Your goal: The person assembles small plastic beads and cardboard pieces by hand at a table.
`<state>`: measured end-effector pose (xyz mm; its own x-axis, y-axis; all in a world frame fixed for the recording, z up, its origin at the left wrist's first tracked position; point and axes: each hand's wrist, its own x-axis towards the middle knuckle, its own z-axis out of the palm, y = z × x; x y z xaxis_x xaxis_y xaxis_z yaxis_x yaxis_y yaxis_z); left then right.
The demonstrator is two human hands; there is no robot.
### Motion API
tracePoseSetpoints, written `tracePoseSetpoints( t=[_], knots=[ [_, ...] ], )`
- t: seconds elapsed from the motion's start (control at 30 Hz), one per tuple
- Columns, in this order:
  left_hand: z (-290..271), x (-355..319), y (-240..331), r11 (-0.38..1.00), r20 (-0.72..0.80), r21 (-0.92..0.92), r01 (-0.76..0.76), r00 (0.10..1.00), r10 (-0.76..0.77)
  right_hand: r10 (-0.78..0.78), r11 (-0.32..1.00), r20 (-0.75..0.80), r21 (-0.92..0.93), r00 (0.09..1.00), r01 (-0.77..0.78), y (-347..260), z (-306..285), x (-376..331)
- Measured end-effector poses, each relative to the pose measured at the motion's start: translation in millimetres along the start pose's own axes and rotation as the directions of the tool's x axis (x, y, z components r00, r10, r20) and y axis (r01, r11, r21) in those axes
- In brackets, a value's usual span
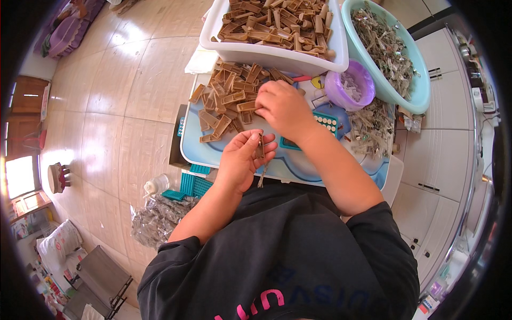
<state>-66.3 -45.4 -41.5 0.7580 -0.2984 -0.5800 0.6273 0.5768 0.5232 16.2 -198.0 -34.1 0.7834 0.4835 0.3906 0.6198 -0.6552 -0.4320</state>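
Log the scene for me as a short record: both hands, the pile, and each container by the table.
Left hand: holding a small brown piece
Right hand: at the pile's right edge; grip unclear
Pile: loose brown pieces on the blue-patterned table
White bin: heaped with brown pieces, beyond the pile
Teal basin: many small greyish pieces, beside the bin
Purple bowl: small pale pieces, near the basin

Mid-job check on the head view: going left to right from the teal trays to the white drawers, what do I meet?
Teal trays → left hand → right hand → purple bowl → turquoise basin → white drawers.
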Motion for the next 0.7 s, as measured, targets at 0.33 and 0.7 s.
tracePoseSetpoints(
  t=[0.33, 0.7],
  knots=[
    [10.7, 2.6, -1.7, 1.000, -0.003, 0.013, -0.005, 1.000, 0.005, 0.537, 0.485, 0.283, 0.667, 0.795, -0.565, 26.4, -37.3, -20.1],
    [9.4, 0.9, -2.6, 1.000, 0.000, 0.011, -0.005, 1.000, 0.005, 0.159, 0.982, -0.122, -0.085, 0.980, -0.170, 4.9, -9.2, -11.2]
  ],
)
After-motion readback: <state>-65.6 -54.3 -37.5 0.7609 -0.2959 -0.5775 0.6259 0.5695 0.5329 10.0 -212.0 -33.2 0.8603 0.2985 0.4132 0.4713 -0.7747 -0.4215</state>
